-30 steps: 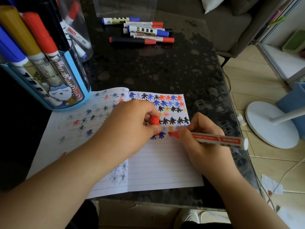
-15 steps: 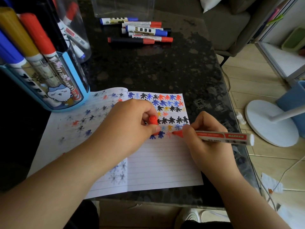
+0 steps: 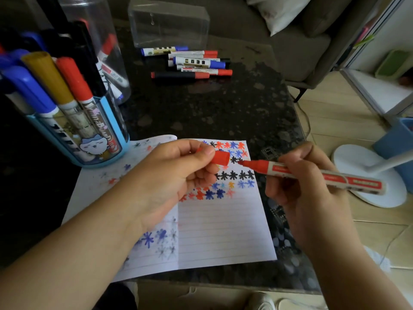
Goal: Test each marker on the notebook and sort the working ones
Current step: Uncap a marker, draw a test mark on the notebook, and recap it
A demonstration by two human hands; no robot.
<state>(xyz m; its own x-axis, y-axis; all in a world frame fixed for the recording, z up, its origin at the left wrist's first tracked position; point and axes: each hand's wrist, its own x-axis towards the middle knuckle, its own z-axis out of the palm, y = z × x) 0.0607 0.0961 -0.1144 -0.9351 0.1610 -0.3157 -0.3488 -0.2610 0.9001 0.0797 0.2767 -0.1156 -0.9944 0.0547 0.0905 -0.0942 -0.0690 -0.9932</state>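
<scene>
Dark speckled worktop [image 3: 223, 113]. Grey sofa [image 3: 297, 52] behind, pale cushion [image 3: 277, 12] on it. Round white stand base [image 3: 366, 175] on wood floor [image 3: 335, 121] at right, blue bin [image 3: 395, 139] just beside. Green tray [image 3: 393, 63] on white shelf [image 3: 380, 90].

Red marker [image 3: 312, 175], red cap [image 3: 220, 158]; notebook [image 3: 223, 231] bears red, blue, black, orange star marks.

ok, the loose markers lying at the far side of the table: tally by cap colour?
Blue-capped markers: 2
Red-capped markers: 3
Black-capped marker: 1, mostly hidden behind the others
Total: 6
</scene>
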